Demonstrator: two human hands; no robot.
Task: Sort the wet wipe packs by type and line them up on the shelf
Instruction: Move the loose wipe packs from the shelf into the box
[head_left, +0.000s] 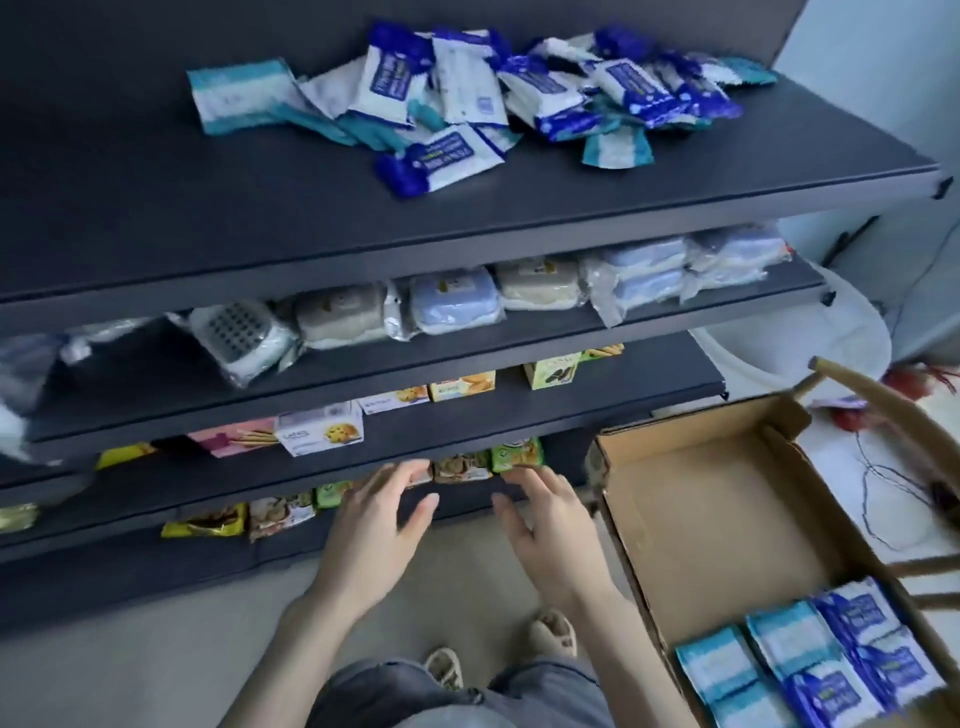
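Note:
A loose heap of wet wipe packs (467, 88) lies on the dark top shelf (260, 208), dark blue ones mixed with light teal ones. One teal pack (241, 96) sits at the heap's left end, and a dark blue pack (439, 158) lies nearest the front. Several more packs of both kinds (810, 660) lie in the near corner of a cardboard box (691, 478) at the lower right. My left hand (374, 530) and my right hand (550, 525) hang empty, fingers spread, in front of the lower shelves, well below the heap.
Lower shelves hold wrapped soap boxes (457, 304), biscuit cartons (322, 428) and snack packs (488, 460). A wooden chair (883, 410) carries the box. White tubs (810, 332) and loose cables (883, 499) lie right of the shelf. My sandalled feet (550, 631) stand on the beige floor.

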